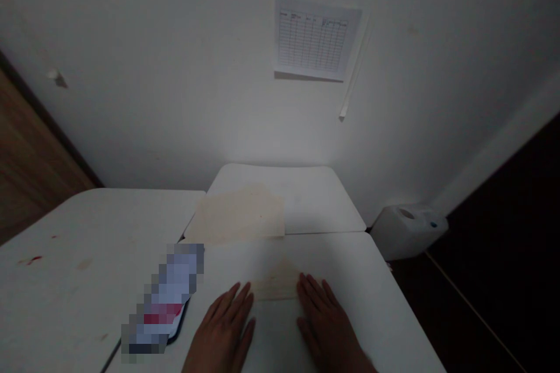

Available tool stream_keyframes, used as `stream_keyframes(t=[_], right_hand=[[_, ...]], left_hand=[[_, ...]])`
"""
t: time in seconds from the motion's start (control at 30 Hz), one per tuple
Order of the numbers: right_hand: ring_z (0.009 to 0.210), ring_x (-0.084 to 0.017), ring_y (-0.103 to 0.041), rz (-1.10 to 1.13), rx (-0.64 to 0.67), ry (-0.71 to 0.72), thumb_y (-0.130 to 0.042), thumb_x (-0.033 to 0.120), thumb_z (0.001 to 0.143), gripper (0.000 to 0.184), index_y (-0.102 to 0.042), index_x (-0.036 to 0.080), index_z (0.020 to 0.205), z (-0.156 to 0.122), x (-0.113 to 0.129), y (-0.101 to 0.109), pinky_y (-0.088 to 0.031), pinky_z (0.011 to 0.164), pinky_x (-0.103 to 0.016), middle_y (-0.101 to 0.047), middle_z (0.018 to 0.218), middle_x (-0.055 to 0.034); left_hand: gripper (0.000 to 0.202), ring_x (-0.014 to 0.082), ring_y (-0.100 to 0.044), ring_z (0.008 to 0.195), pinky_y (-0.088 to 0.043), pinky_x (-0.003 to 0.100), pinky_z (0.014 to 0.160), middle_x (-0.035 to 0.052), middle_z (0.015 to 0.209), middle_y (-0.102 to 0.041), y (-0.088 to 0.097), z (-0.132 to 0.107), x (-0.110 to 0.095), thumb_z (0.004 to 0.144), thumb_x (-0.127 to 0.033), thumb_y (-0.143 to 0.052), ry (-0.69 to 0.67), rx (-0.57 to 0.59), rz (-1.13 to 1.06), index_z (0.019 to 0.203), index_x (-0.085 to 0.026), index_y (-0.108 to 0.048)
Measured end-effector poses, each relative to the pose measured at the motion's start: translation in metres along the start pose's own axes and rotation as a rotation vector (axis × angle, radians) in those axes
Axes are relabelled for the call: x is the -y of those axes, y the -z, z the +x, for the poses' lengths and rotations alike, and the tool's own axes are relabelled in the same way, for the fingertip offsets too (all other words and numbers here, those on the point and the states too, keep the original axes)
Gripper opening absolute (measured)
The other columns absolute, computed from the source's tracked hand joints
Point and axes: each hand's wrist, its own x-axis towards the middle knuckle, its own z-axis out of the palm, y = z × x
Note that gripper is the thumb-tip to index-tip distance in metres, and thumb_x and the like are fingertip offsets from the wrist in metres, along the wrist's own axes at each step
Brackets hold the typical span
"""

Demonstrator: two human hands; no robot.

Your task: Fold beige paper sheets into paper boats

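My left hand (pixel 225 329) lies flat on the white table (pixel 385 315), fingers stretched forward and together, holding nothing. My right hand (pixel 326 323) lies flat beside it, fingers also extended, palm down. Between their fingertips sits a small pale beige piece of paper or cloth (pixel 276 284), touched by both hands at its lower corners. A larger beige sheet (pixel 238 214) lies further away across the gap between two table tops.
A blurred-out flat object on a dark tray or case (pixel 164 303) lies left of my left hand. A printed table sheet (pixel 312 38) hangs on the white wall. A white plastic canister (pixel 409 227) stands on the dark floor at right. Red spots (pixel 30 259) mark the left table.
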Motion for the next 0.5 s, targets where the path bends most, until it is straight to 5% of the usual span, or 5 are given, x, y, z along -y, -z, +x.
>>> stream_keyframes(t=[0.1,0.33,0.5], right_hand=[[0.141,-0.024,-0.026,0.012,-0.028,0.012,-0.043,0.029,0.097,0.06,-0.017,0.025,0.151,0.0,-0.001,0.004,-0.026,0.115,-0.05,-0.026,0.154,-0.0031],[0.13,-0.024,-0.045,0.001,-0.095,0.012,-0.048,0.022,0.094,0.041,-0.049,0.025,0.135,0.008,-0.003,0.016,-0.036,0.11,-0.046,-0.047,0.143,-0.0051],[0.122,-0.023,-0.051,0.029,-0.143,-0.002,-0.05,0.017,0.092,0.034,-0.057,0.024,0.125,0.013,-0.004,0.021,-0.042,0.104,-0.042,-0.057,0.133,-0.0053]], left_hand=[[0.043,0.0316,-0.054,0.122,-0.051,0.046,0.094,0.0125,0.138,-0.054,-0.004,0.013,0.002,0.088,-0.043,-0.058,0.061,-0.008,-0.076,0.124,-0.019,-0.059],[0.02,0.0259,-0.059,0.115,-0.051,0.044,0.095,0.0035,0.125,-0.064,-0.012,0.042,0.004,0.09,-0.029,-0.057,-0.064,0.103,-0.257,0.108,-0.027,-0.065],[0.018,0.0249,-0.063,0.109,-0.053,0.043,0.091,0.0035,0.119,-0.067,-0.016,0.044,0.006,0.093,-0.027,-0.054,-0.131,0.078,-0.197,0.106,-0.025,-0.065]])
